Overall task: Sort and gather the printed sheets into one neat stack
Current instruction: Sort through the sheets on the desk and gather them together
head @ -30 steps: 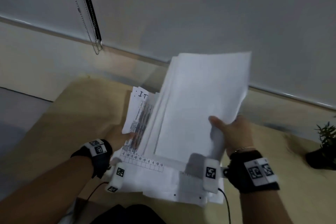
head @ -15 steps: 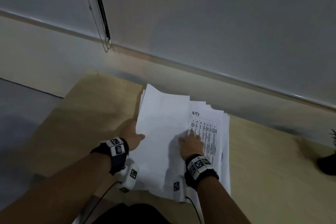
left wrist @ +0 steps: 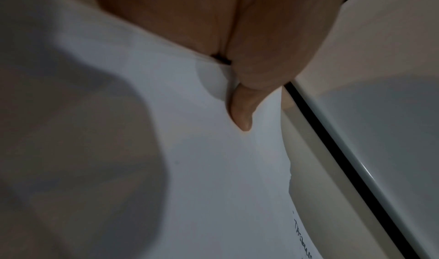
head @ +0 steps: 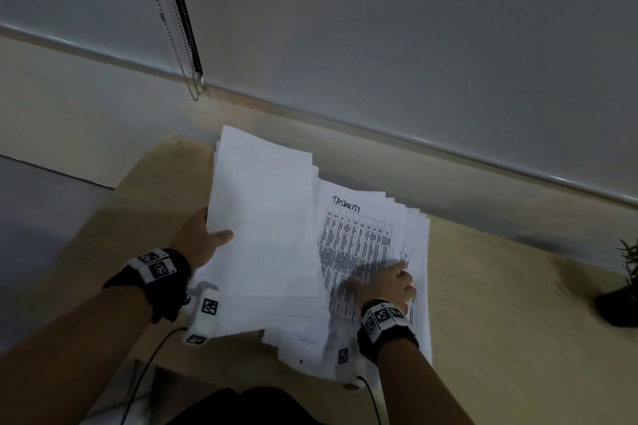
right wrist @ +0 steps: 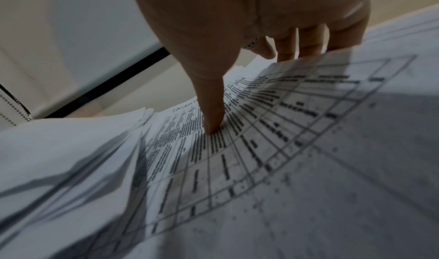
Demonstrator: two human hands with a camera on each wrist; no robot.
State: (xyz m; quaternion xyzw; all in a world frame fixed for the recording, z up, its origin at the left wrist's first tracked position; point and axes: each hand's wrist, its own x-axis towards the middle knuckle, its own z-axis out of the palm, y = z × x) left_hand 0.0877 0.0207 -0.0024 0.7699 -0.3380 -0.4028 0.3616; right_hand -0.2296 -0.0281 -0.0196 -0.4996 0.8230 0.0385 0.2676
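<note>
A thick bundle of white sheets (head: pixel 266 235), blank side up, lies tilted over the left half of the paper pile on the wooden table (head: pixel 500 304). My left hand (head: pixel 214 235) grips the bundle's left edge, thumb on top (left wrist: pixel 240 112), fingers hidden underneath. To the right a printed sheet (head: pixel 359 241) with a table and a handwritten heading lies face up on more sheets (head: pixel 419 321). My right hand (head: pixel 393 278) pinches this printed sheet (right wrist: pixel 261 131) near its right edge: the thumb (right wrist: pixel 211 112) presses on the print and the other fingers curl behind the edge.
A potted plant (head: pixel 621 286) stands at the table's far right. Behind the table a roller blind covers the wall, its bead chain (head: pixel 179 45) hanging at the left. The table's left edge (head: pixel 114 214) runs close to my left hand.
One second ago my right hand held the bundle upright. The bundle has since been laid over to the left, my left hand has taken its edge, and my right hand has shifted right onto the printed sheet.
</note>
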